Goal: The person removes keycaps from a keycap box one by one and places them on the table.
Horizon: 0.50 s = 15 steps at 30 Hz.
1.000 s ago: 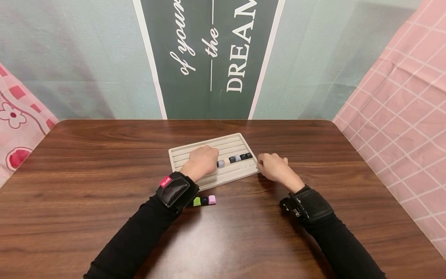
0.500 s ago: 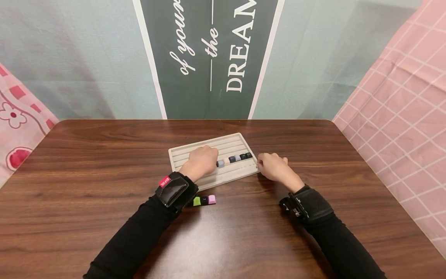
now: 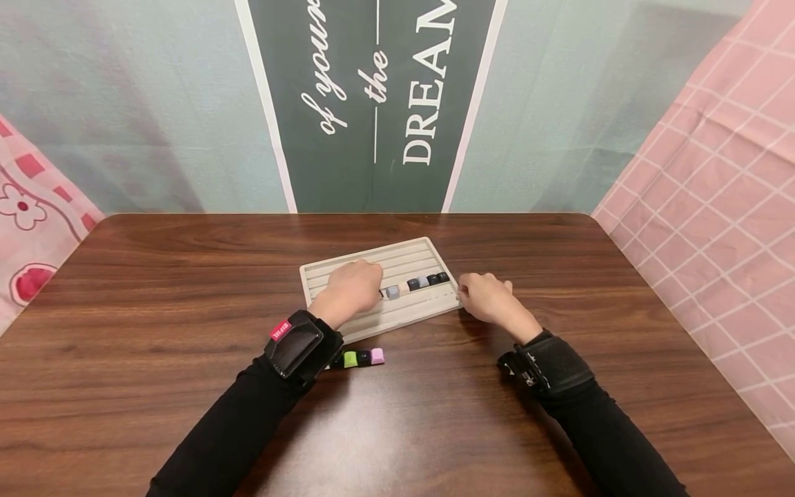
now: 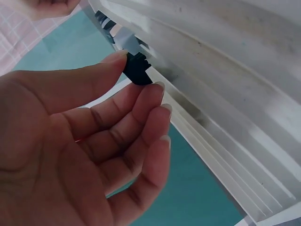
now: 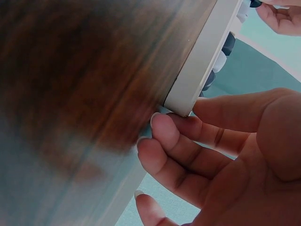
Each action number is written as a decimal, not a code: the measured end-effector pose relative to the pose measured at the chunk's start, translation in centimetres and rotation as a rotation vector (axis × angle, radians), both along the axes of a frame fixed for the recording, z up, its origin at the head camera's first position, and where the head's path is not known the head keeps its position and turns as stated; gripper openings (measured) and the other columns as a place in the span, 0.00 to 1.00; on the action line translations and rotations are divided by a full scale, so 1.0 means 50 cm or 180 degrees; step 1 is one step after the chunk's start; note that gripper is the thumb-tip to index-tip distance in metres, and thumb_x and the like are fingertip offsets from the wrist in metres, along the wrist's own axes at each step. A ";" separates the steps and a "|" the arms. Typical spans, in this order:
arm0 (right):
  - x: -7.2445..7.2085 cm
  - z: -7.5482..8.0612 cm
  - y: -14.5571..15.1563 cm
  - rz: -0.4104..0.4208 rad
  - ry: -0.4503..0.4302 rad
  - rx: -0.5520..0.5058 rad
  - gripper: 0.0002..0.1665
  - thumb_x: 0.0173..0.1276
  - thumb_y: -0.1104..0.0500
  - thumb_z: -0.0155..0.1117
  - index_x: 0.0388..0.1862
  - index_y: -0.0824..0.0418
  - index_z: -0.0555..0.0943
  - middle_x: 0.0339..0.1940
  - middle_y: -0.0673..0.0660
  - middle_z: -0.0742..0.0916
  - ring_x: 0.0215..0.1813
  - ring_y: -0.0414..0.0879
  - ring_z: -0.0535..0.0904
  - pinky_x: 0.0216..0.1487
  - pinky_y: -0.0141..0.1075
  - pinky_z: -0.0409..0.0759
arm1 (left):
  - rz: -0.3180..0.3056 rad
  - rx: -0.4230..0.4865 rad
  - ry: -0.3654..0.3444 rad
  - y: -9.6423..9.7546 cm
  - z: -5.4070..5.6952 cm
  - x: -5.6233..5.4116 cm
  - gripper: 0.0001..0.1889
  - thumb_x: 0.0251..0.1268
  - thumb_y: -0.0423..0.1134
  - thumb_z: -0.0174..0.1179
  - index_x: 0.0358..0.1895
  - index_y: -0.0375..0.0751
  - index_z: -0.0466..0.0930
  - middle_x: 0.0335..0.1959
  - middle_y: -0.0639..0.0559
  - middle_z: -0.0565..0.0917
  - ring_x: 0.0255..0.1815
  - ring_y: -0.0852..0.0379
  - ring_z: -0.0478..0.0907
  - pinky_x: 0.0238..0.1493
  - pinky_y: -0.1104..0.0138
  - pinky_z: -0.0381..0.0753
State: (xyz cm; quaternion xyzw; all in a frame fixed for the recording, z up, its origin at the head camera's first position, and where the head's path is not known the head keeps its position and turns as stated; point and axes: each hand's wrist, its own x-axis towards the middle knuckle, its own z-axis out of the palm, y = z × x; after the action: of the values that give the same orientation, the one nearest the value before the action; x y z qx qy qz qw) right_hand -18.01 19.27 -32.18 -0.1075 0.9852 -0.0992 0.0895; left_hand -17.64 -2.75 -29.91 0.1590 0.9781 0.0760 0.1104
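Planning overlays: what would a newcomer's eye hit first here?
Probably the lettered dark green panel behind the table. Next, the pale ridged tray mid-table, where the left hand pinches a dark keycap and the right hand holds the right end. In front of it, the green keycap and pink keycap stand out.

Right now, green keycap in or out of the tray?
Out: the green keycap lies on the table beside a black keycap, outside the tray.

White words "of your", "the" and "DREAM" running sideways up a dark green banner (image 3: pixel 363 183) beyond the left fingers (image 4: pixel 150 98), unreadable tiny lettering showing on a red tag (image 3: pixel 281 330) on the wristband (image 3: pixel 299 350) behind them
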 end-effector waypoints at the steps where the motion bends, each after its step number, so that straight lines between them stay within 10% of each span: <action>1: 0.000 0.000 0.000 -0.0001 0.0001 -0.0001 0.09 0.65 0.61 0.51 0.24 0.59 0.73 0.22 0.54 0.77 0.30 0.52 0.73 0.32 0.47 0.62 | -0.0004 0.0011 0.0023 -0.001 0.001 0.002 0.04 0.56 0.30 0.52 0.31 0.38 0.77 0.31 0.46 0.79 0.28 0.52 0.72 0.23 0.61 0.72; 15: -0.001 0.000 -0.001 0.0002 -0.0011 0.0016 0.08 0.66 0.60 0.52 0.27 0.59 0.74 0.24 0.55 0.79 0.31 0.53 0.74 0.33 0.48 0.63 | -0.0141 0.0123 0.0223 -0.011 0.017 0.043 0.05 0.56 0.29 0.53 0.24 0.39 0.74 0.22 0.48 0.74 0.22 0.55 0.67 0.18 0.64 0.67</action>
State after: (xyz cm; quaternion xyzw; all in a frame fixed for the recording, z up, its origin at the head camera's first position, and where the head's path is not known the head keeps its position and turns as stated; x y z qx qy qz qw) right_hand -18.03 19.23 -32.16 -0.1074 0.9852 -0.0970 0.0914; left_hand -15.50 -3.30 -29.05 0.1852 0.9760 0.0868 0.0746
